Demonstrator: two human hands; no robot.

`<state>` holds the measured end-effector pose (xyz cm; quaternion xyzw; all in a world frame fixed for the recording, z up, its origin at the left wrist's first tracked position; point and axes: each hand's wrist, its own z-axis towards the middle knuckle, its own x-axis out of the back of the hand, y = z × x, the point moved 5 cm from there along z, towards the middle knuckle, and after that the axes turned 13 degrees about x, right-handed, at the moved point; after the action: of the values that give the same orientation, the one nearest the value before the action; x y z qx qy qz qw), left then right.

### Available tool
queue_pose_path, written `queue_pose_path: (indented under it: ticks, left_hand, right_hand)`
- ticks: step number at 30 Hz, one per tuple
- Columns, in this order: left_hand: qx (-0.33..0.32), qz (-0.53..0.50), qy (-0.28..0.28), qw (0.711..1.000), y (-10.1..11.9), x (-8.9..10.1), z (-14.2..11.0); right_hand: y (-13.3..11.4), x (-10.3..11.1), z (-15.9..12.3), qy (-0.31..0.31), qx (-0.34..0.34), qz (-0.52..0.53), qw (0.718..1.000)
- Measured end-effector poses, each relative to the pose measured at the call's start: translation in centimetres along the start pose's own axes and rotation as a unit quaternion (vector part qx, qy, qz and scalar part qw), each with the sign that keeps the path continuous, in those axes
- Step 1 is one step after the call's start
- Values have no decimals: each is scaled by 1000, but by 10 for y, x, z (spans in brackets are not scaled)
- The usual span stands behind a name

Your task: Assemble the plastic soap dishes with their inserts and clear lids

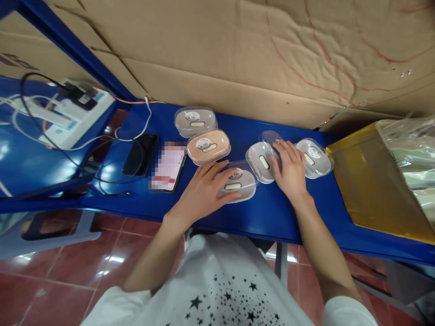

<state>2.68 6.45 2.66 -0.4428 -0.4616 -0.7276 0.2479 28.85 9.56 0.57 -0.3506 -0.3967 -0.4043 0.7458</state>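
My left hand (207, 190) is closed over the left end of a grey oval plastic box with a clear lid (243, 194), its thumb at the near side and fingers across the top. My right hand (288, 167) grips the right side of another grey oval box (260, 164). Its clear lid (268, 136) looks shifted towards the far side, partly under my fingertips. Just right of that hand sits a third grey box (314, 156) with a round sticker. Beyond my left hand lie a peach box (208, 154) and a grey box (200, 128), both under clear lids.
A phone with a lit screen (168, 165) and a dark phone (141, 154) lie left on the blue table (265, 217). Further left are a power strip (76, 120) and loose cables. An open carton (370, 176) holding plastic-wrapped items stands right; cardboard (210, 54) walls the back.
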Motion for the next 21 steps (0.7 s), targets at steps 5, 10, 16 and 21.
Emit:
queue_pose_path:
  ticks: [5, 10, 16, 21]
  left_hand:
    - [-2, -1, 26, 1000, 2, 1, 32]
    - [45, 11, 42, 998, -3, -18, 64]
    - [19, 18, 85, 996, 20, -4, 31]
    - [-35, 92, -23, 995, 26, -16, -25]
  right_hand:
    - [-19, 13, -6, -47, 11, -17, 999]
    - [-41, 1, -17, -148, 70, -8, 986]
    - [-35, -10, -15, -147, 45, -46, 987]
    - [-34, 2, -16, -165, 55, -45, 984]
